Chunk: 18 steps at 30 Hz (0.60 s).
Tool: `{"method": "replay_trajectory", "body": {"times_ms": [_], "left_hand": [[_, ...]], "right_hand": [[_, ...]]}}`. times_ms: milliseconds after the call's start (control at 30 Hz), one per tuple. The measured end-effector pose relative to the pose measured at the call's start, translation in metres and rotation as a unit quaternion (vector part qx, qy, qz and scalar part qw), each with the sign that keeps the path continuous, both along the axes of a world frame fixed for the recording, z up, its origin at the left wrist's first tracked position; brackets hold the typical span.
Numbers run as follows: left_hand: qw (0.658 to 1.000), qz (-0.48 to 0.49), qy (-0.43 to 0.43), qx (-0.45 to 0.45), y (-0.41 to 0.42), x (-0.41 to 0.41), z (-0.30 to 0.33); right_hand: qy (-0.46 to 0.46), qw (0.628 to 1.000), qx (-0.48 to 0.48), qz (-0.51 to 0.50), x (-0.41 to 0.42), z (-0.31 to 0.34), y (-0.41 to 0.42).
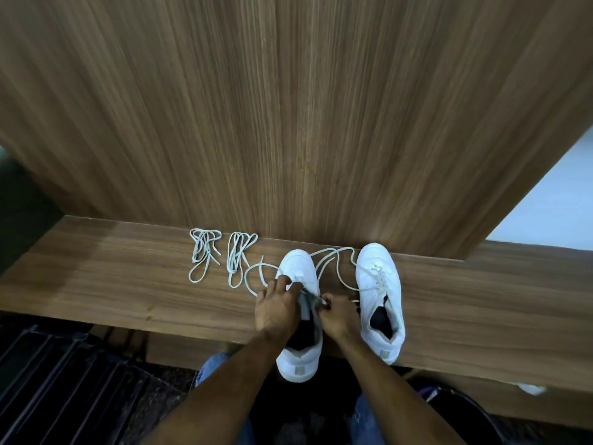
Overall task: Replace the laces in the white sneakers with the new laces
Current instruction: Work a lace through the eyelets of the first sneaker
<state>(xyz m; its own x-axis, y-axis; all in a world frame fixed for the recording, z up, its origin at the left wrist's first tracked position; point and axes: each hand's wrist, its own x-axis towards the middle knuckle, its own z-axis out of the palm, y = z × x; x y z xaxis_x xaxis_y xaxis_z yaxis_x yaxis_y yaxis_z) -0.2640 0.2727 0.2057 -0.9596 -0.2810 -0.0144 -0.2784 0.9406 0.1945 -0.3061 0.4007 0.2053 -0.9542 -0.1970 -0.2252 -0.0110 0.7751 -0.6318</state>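
Observation:
Two white sneakers stand toe-away on a wooden shelf (128, 284). The left sneaker (298, 271) is mostly unlaced, and its loose lace (256, 277) trails off to both sides. My left hand (277, 305) rests on its tongue area, with fingers curled at the eyelets. My right hand (337, 313) pinches a lace end beside the shoe's right eyelets. The right sneaker (380, 293) is still laced, with nothing touching it. Two bundled laces lie to the left on the shelf, one (203, 252) farther left and one (239, 255) nearer the shoes.
A wood-grain panel (288, 107) rises right behind the shelf. The left sneaker's heel overhangs the shelf's front edge. Dark slatted flooring (64, 380) lies below at the left, and a dark round object (465, 412) sits at the lower right.

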Motion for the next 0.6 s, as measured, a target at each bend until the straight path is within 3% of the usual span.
{"method": "replay_trajectory", "body": {"times_ms": [67,200,233,300,333,400,433,467,500,600], "left_hand": [[0.998,-0.027,-0.016,-0.051,-0.005,-0.008,-0.006],[0.996,-0.044,-0.034,-0.066,-0.006,-0.022,0.002],[0.999,-0.025,-0.029,-0.032,-0.005,-0.022,0.008],[0.987,0.11,0.015,0.12,-0.007,-0.021,0.011],[0.948,0.21,0.049,0.235,-0.008,-0.021,0.011],[0.793,0.35,0.126,0.482,-0.012,-0.025,0.013],[0.733,0.367,0.146,0.554,-0.013,-0.027,0.013],[0.724,0.355,0.15,0.571,-0.016,-0.029,0.009],[0.761,0.318,0.141,0.548,-0.017,-0.029,0.007],[0.932,0.127,0.059,0.334,-0.018,-0.028,0.005]], "right_hand": [[0.013,1.0,0.002,0.013,0.002,0.001,-0.001],[0.026,0.999,-0.006,0.02,0.002,0.002,0.001],[0.027,0.999,-0.005,0.02,0.002,0.002,0.001],[0.03,0.999,0.002,0.021,0.003,0.002,0.001],[0.031,0.999,0.008,0.024,0.003,0.001,0.001],[0.033,0.999,0.019,0.032,0.005,0.0,0.0],[0.034,0.998,0.025,0.035,0.005,0.001,0.0],[0.035,0.998,0.027,0.035,0.006,0.001,0.0],[0.035,0.998,0.026,0.035,0.006,0.001,-0.001],[0.039,0.999,0.016,0.027,0.006,0.0,0.0]]}}
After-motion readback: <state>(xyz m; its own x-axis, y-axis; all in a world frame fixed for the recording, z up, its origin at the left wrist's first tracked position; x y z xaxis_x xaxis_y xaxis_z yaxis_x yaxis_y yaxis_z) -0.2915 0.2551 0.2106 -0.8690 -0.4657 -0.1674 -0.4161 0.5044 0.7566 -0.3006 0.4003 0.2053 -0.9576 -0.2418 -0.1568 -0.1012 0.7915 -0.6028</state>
